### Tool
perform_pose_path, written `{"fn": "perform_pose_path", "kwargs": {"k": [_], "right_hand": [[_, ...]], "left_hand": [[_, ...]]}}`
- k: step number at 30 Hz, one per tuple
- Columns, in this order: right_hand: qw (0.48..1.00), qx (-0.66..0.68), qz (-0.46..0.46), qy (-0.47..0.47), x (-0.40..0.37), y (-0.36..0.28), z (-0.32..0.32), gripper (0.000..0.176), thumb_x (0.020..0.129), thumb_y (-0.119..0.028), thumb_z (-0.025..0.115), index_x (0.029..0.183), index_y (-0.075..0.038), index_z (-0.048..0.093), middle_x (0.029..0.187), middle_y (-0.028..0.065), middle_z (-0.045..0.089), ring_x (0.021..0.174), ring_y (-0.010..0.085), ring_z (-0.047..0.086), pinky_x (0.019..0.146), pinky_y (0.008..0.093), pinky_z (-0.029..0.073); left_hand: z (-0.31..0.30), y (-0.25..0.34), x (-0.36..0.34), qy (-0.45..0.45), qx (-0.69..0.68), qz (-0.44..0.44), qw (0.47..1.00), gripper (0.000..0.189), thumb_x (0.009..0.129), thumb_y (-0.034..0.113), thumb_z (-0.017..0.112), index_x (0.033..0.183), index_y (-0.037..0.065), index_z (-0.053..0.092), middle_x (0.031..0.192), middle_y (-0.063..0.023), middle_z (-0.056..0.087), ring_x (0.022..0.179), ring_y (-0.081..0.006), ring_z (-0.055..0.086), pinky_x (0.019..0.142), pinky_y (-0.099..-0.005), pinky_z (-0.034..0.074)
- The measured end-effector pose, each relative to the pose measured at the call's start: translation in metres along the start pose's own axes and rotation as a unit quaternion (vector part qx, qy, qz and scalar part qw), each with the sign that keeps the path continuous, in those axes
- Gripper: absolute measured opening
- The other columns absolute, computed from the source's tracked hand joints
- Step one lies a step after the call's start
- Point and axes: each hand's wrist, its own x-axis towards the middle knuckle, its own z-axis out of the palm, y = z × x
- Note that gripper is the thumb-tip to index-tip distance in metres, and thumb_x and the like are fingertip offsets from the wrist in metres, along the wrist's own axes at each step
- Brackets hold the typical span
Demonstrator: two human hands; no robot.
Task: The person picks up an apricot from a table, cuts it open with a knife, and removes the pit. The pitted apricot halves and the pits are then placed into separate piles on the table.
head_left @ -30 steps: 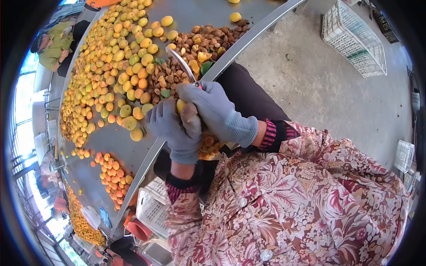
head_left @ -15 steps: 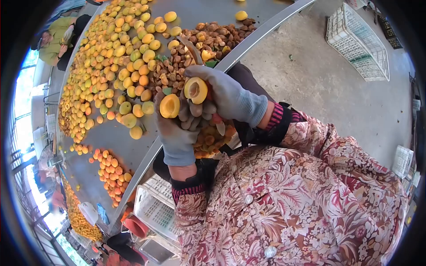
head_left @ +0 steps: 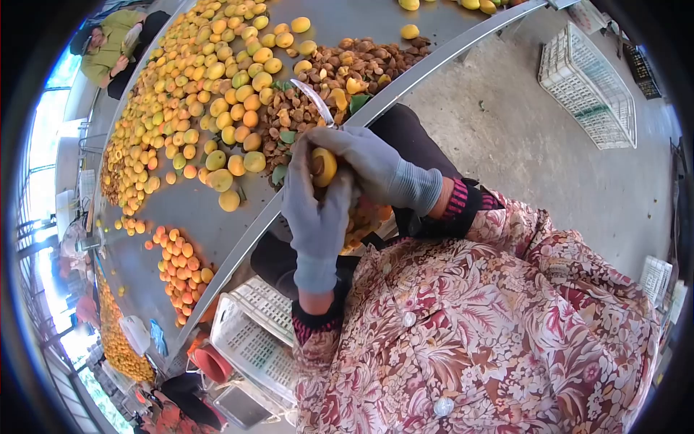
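Close together at the metal table's edge, both my gloved hands work around an apricot half [head_left: 327, 167] with a brown stone or hollow showing on its cut face. My left hand [head_left: 314, 206] is closed on this fruit, its thumb lying along the near side. From the top of my right hand [head_left: 379, 163], whose fingers are wrapped round and mostly hidden, a curved knife [head_left: 315, 102] points up and left. Beyond them lies a heap of brown apricot stones [head_left: 347, 64] with leaves and fruit scraps. Several cut apricots [head_left: 361, 226] show dimly below my hands.
Whole apricots [head_left: 217, 90] cover much of the metal table [head_left: 199, 206], and a smaller orange pile [head_left: 181, 271] sits nearer. White crates stand below the table [head_left: 253, 336] and on the floor at right [head_left: 589, 87]. Another person [head_left: 112, 47] sits across the table.
The two apricot halves were spread apart facing up; now one shows between my hands, which have drawn together. My left hand has moved right and turned more upright. The knife blade has tilted.
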Motion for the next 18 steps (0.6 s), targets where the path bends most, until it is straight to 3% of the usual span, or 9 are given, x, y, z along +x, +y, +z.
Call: {"fn": "perform_pose_path", "kwargs": {"k": [3,5,7,10,12,13,14,17,18], "right_hand": [[0.998,-0.022,0.055,0.034,-0.013,-0.014,0.004,0.035,0.093,-0.035,0.047,0.101,-0.002,0.057,0.072,0.0033,0.061,0.049,0.0049,0.053,0.037,0.0177,0.041],[0.961,-0.253,-0.054,0.097,-0.012,-0.020,-0.012,0.031,0.090,-0.033,0.052,0.084,-0.004,0.061,0.059,0.0028,0.054,0.043,0.0083,0.047,0.040,0.0215,0.040],[0.951,-0.258,-0.144,0.089,-0.013,-0.037,-0.035,0.025,0.092,-0.025,0.051,0.090,-0.004,0.066,0.063,0.0036,0.058,0.048,0.0073,0.048,0.045,0.0206,0.042],[0.948,-0.221,-0.218,0.073,-0.018,-0.061,-0.056,0.022,0.092,-0.017,0.050,0.102,-0.003,0.064,0.068,0.0051,0.061,0.048,0.0082,0.051,0.046,0.0217,0.044],[0.979,0.003,-0.155,0.136,-0.037,-0.076,-0.034,0.032,0.091,-0.019,0.050,0.117,-0.001,0.055,0.086,0.0078,0.066,0.061,0.0124,0.062,0.057,0.0226,0.053],[0.978,0.003,-0.154,0.139,-0.038,-0.071,-0.033,0.032,0.091,-0.019,0.050,0.117,-0.001,0.055,0.086,0.0078,0.066,0.061,0.0124,0.062,0.057,0.0226,0.053],[0.981,0.049,-0.154,0.107,-0.036,-0.065,-0.033,0.027,0.091,-0.018,0.051,0.111,-0.001,0.058,0.077,0.0068,0.063,0.055,0.0112,0.058,0.052,0.0221,0.050],[0.979,0.107,-0.163,0.067,-0.031,-0.064,-0.023,0.025,0.090,-0.014,0.051,0.110,-0.002,0.059,0.067,0.0059,0.060,0.049,0.0117,0.056,0.047,0.0227,0.048],[0.975,0.102,-0.198,0.017,-0.026,-0.059,-0.027,0.026,0.090,-0.014,0.051,0.111,-0.003,0.058,0.067,0.0060,0.060,0.049,0.0114,0.055,0.047,0.0226,0.047]], "left_hand": [[0.001,0.008,-0.002,0.010,-0.042,-0.031,0.999,0.045,0.078,0.006,0.064,0.119,-0.004,0.048,0.106,-0.0115,0.057,0.102,-0.0194,0.056,0.089,-0.0302,0.043],[-0.005,0.009,0.000,0.021,-0.031,-0.022,0.999,0.041,0.078,0.004,0.064,0.115,-0.003,0.050,0.107,-0.0118,0.057,0.101,-0.0191,0.056,0.089,-0.0297,0.043],[-0.015,0.003,-0.002,0.031,-0.023,-0.027,0.999,0.037,0.077,0.003,0.064,0.111,-0.003,0.051,0.107,-0.0121,0.057,0.100,-0.0188,0.057,0.088,-0.0293,0.044],[-0.031,0.002,0.000,-0.003,-0.199,-0.151,0.968,0.033,0.085,0.002,0.051,0.117,-0.007,0.044,0.110,-0.0168,0.055,0.080,-0.0223,0.063,0.076,-0.0305,0.052],[-0.032,0.001,-0.002,-0.018,-0.225,-0.132,0.965,0.037,0.085,0.002,0.051,0.120,-0.007,0.042,0.108,-0.0165,0.056,0.078,-0.0227,0.063,0.074,-0.0308,0.053],[-0.032,0.001,-0.002,-0.031,-0.247,-0.111,0.962,0.041,0.085,0.002,0.050,0.123,-0.007,0.039,0.107,-0.0161,0.056,0.076,-0.0230,0.063,0.071,-0.0312,0.053],[-0.025,0.003,0.000,-0.008,-0.341,-0.207,0.917,0.043,0.084,0.000,0.049,0.125,-0.007,0.039,0.102,-0.0151,0.056,0.074,-0.0219,0.062,0.072,-0.0311,0.052],[-0.006,0.006,-0.004,-0.055,-0.462,-0.270,0.843,0.045,0.082,-0.003,0.048,0.125,-0.007,0.039,0.100,-0.0150,0.055,0.075,-0.0194,0.061,0.074,-0.0302,0.051],[0.002,0.006,-0.005,-0.075,-0.444,-0.236,0.861,0.045,0.082,-0.003,0.048,0.126,-0.007,0.038,0.102,-0.0169,0.055,0.082,-0.0194,0.061,0.077,-0.0297,0.050]]}}
